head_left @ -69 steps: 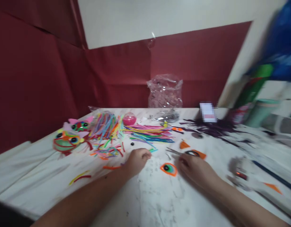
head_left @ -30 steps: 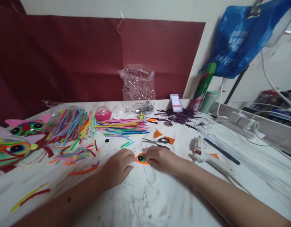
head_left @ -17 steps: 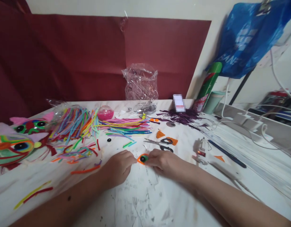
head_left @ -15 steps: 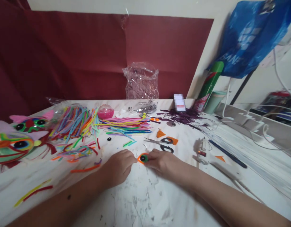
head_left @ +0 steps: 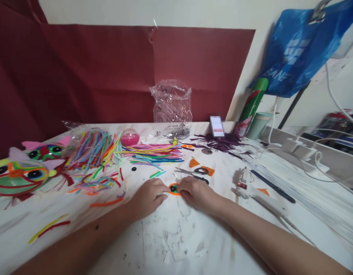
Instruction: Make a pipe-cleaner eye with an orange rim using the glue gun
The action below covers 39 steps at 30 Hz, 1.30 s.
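Observation:
Between my two hands is a small craft eye [head_left: 174,188], a black googly eye ringed in green with an orange pipe cleaner around the outside. My left hand [head_left: 150,196] pinches its left end with thumb and finger. At its right end, my right hand [head_left: 198,193] grips it with closed fingers, hiding that edge. Just beyond the right hand lie black-handled scissors [head_left: 199,173] and orange felt scraps [head_left: 194,162]. A loose black eye [head_left: 134,169] rests on the table farther left.
Bundled pipe cleaners [head_left: 156,152] and cut pieces [head_left: 97,183] cover the left and back. Two decorated fish-like masks [head_left: 20,177] lie far left. A glue gun [head_left: 243,181] with its cable, a dark pen-like stick [head_left: 272,186] and a power strip [head_left: 311,158] are on the right. Purple yarn [head_left: 222,141] sits behind.
My left hand has come in to the eye's left end, its thumb now showing. The orange pipe cleaner looks rounder around the eye. The whole view has shifted slightly.

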Motion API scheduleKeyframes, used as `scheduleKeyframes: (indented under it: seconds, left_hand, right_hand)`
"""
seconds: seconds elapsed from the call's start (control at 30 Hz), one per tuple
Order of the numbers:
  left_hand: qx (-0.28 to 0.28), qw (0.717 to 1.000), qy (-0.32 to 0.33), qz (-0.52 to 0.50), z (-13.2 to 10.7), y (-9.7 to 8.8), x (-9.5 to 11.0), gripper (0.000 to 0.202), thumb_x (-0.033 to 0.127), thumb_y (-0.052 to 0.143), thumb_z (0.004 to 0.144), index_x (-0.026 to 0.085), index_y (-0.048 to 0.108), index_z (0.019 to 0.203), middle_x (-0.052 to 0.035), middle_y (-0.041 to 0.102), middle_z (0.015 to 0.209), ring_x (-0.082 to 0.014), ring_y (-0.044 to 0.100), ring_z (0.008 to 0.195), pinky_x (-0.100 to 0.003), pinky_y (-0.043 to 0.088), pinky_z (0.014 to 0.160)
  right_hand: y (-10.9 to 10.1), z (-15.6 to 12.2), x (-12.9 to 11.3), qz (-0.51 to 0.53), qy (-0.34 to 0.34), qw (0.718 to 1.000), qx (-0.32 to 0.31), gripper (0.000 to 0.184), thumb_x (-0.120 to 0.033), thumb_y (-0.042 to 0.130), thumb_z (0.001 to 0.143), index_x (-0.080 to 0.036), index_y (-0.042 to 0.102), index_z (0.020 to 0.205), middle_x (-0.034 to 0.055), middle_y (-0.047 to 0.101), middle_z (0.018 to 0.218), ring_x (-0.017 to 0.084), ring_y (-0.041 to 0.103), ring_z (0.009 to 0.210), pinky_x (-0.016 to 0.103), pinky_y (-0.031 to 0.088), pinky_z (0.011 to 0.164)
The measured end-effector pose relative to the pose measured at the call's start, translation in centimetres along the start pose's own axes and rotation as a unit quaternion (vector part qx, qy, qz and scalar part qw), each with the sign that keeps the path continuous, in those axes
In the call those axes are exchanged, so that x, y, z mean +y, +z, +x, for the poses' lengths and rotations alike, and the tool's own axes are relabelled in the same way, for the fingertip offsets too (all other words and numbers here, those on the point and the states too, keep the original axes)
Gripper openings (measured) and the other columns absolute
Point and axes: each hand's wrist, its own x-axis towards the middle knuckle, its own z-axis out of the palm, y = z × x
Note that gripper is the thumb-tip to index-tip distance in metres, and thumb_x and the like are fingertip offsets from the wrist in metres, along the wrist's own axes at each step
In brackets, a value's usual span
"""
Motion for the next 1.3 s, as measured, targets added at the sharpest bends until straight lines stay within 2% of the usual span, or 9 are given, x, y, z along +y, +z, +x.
scheduleKeyframes:
  seconds: [0.13, 0.27, 0.43, 0.73, 1.0, 1.07, 1.13, 1.23, 1.3]
  left_hand:
    - [-0.016, 0.992, -0.105, -0.074, 1.2, 0.3, 0.0, 0.016, 0.015, 0.054, 0.077, 0.018, 0.069, 0.081, -0.0014, 0.063, 0.079, -0.0144, 0.057, 0.07, -0.024, 0.045, 0.066]
    - [-0.024, 0.99, -0.127, -0.053, 2.4, 0.5, 0.4, 0.01, 0.015, 0.057, 0.071, 0.018, 0.066, 0.067, 0.0027, 0.057, 0.067, -0.0114, 0.051, 0.059, -0.021, 0.039, 0.055]
    - [-0.029, 0.989, -0.144, -0.025, 3.2, 0.8, 1.0, 0.012, 0.009, 0.056, 0.067, 0.017, 0.059, 0.058, 0.0046, 0.051, 0.06, -0.0109, 0.048, 0.057, -0.02, 0.033, 0.053]
    - [-0.024, 0.988, -0.151, 0.016, 2.8, 0.7, 2.4, 0.018, 0.003, 0.051, 0.068, 0.017, 0.052, 0.057, 0.0037, 0.048, 0.061, -0.0116, 0.045, 0.057, -0.023, 0.031, 0.055]
    - [-0.014, 0.985, -0.17, -0.032, 2.8, 0.5, 2.1, 0.007, 0.012, 0.053, 0.069, 0.019, 0.055, 0.069, 0.0042, 0.055, 0.063, -0.0136, 0.052, 0.062, -0.022, 0.038, 0.057]
    - [0.004, 0.983, -0.175, -0.05, 2.1, 0.0, 2.0, 0.005, 0.017, 0.052, 0.071, 0.019, 0.056, 0.074, 0.003, 0.057, 0.067, -0.0145, 0.055, 0.066, -0.023, 0.042, 0.061]
    - [0.034, 0.98, -0.187, -0.056, 0.9, -1.1, 2.0, 0.009, 0.023, 0.049, 0.075, 0.018, 0.056, 0.079, 0.0011, 0.058, 0.071, -0.0159, 0.056, 0.07, -0.025, 0.044, 0.064]
    - [0.082, 0.969, -0.227, -0.044, -1.6, -3.1, 1.6, 0.015, 0.03, 0.047, 0.076, 0.018, 0.057, 0.079, 0.0002, 0.058, 0.072, -0.0173, 0.055, 0.069, -0.026, 0.044, 0.063]
    - [0.1, 0.957, -0.27, -0.036, -3.3, -4.3, 1.6, 0.02, 0.034, 0.046, 0.079, 0.019, 0.055, 0.072, 0.0013, 0.056, 0.065, -0.0165, 0.053, 0.063, -0.025, 0.042, 0.056]
  right_hand:
    - [-0.3, 0.0, -0.2, -0.007, -0.004, 1.0, -0.009, 0.028, -0.002, 0.053, 0.078, -0.019, 0.073, 0.087, 0.0064, 0.069, 0.09, 0.018, 0.062, 0.088, 0.024, 0.047, 0.073]
    - [-0.7, -0.1, -0.6, -0.02, -0.008, 1.0, -0.017, 0.024, -0.005, 0.053, 0.08, -0.019, 0.073, 0.084, 0.006, 0.068, 0.088, 0.017, 0.061, 0.086, 0.023, 0.045, 0.068]
    - [-0.6, -0.3, -0.8, -0.04, -0.019, 0.999, -0.026, 0.022, -0.008, 0.053, 0.082, -0.018, 0.072, 0.082, 0.0069, 0.067, 0.087, 0.017, 0.058, 0.084, 0.022, 0.041, 0.061]
    - [-0.4, -0.2, -0.8, -0.067, -0.043, 0.996, -0.036, 0.021, -0.014, 0.052, 0.088, -0.017, 0.071, 0.079, 0.0081, 0.063, 0.08, 0.018, 0.053, 0.078, 0.025, 0.038, 0.061]
    - [-0.7, -0.4, -1.2, -0.102, -0.079, 0.991, -0.042, 0.019, -0.013, 0.053, 0.087, -0.018, 0.069, 0.078, 0.0074, 0.063, 0.082, 0.019, 0.055, 0.081, 0.025, 0.039, 0.06]
    - [-0.9, -0.4, -1.0, -0.045, -0.062, 0.997, -0.015, 0.018, -0.009, 0.054, 0.083, -0.018, 0.069, 0.081, 0.0066, 0.064, 0.084, 0.017, 0.057, 0.08, 0.023, 0.041, 0.063]
    - [-1.2, -0.3, -0.5, 0.039, -0.022, 0.998, 0.051, 0.023, -0.005, 0.052, 0.08, -0.018, 0.069, 0.088, 0.006, 0.065, 0.089, 0.016, 0.06, 0.079, 0.022, 0.044, 0.066]
    - [-1.8, 0.0, 0.5, 0.107, 0.06, 0.979, 0.161, 0.026, -0.005, 0.048, 0.08, -0.017, 0.068, 0.091, 0.007, 0.066, 0.091, 0.017, 0.062, 0.079, 0.025, 0.047, 0.07]
    - [-2.1, 0.2, 1.0, 0.111, 0.104, 0.968, 0.199, 0.025, -0.01, 0.044, 0.083, -0.017, 0.066, 0.092, 0.0074, 0.068, 0.086, 0.018, 0.063, 0.074, 0.028, 0.048, 0.068]
